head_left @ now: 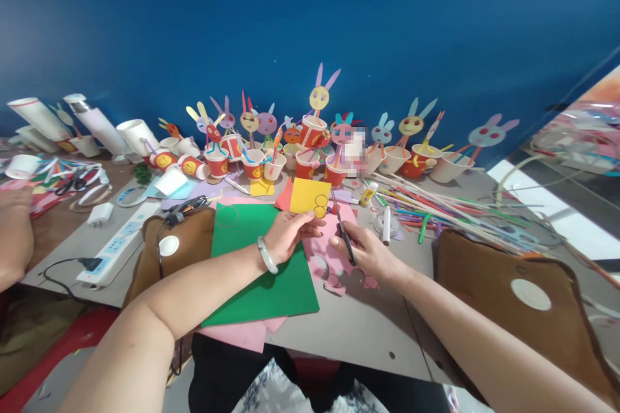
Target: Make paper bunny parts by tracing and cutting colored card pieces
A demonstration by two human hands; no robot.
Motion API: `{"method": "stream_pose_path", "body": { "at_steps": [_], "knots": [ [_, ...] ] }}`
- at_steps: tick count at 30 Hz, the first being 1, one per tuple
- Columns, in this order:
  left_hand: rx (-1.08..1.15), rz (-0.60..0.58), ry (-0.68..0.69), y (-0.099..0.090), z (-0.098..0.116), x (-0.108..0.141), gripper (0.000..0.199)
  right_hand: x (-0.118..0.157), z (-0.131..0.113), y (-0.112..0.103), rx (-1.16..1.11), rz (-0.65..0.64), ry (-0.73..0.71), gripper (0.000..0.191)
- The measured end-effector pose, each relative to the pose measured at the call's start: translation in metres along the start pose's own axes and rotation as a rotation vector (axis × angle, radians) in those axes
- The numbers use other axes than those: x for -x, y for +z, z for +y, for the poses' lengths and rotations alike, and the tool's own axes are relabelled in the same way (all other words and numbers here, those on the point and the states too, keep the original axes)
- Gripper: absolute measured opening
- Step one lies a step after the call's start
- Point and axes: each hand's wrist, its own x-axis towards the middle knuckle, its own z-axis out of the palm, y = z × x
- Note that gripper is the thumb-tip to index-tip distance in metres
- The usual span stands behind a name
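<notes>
Between the fingers of my left hand (294,232) is a sheet of yellow paper (307,195), gripped at its lower edge beside drawn circles. A pair of scissors (345,237) is in my right hand (371,250), its blades pointing up and away, near the paper's right edge. Below my left hand lies a large green sheet (261,290). Pink paper (322,251) with round cut-outs and loose pink scraps lies under and beside my right hand.
Paper cups with bunny-faced figures (318,98) line the blue wall. A glue stick (369,193), a white marker (386,226) and many coloured sticks (436,200) lie right. Brown cushions (469,297) flank the work. A power strip (121,239) and another person's arm (14,239) are left.
</notes>
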Motion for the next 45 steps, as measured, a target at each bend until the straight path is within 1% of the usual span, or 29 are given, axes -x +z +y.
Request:
{"method": "stream_pose_path", "body": {
  "at_steps": [4, 12, 19, 23, 26, 29, 35, 45],
  "knots": [
    [-0.012, -0.027, -0.021, 0.0, -0.001, 0.002, 0.048, 0.0, -0.002, 0.002, -0.056, -0.042, -0.015, 0.054],
    [-0.036, -0.069, -0.031, 0.001, -0.003, 0.005, 0.048, 0.0, -0.008, 0.003, -0.173, -0.072, 0.008, 0.057],
    [-0.024, -0.084, -0.072, 0.003, -0.001, 0.006, 0.05, 0.0, -0.014, 0.003, -0.199, -0.078, 0.066, 0.064],
    [-0.034, -0.091, -0.08, 0.003, 0.0, 0.007, 0.05, 0.0, -0.014, 0.003, -0.201, -0.066, 0.072, 0.068],
    [-0.042, -0.1, -0.08, 0.003, 0.0, 0.008, 0.051, 0.001, -0.014, 0.002, -0.175, -0.094, 0.081, 0.07],
    [-0.039, -0.092, -0.084, 0.003, -0.001, 0.007, 0.051, 0.001, -0.014, 0.002, -0.157, -0.119, 0.077, 0.068],
    [-0.021, -0.082, -0.089, 0.003, -0.001, 0.007, 0.051, -0.001, -0.012, 0.002, -0.162, -0.124, 0.077, 0.064],
    [-0.008, -0.084, -0.096, 0.004, -0.001, 0.008, 0.05, 0.0, -0.009, 0.001, -0.142, -0.133, 0.066, 0.062]
  ]
}}
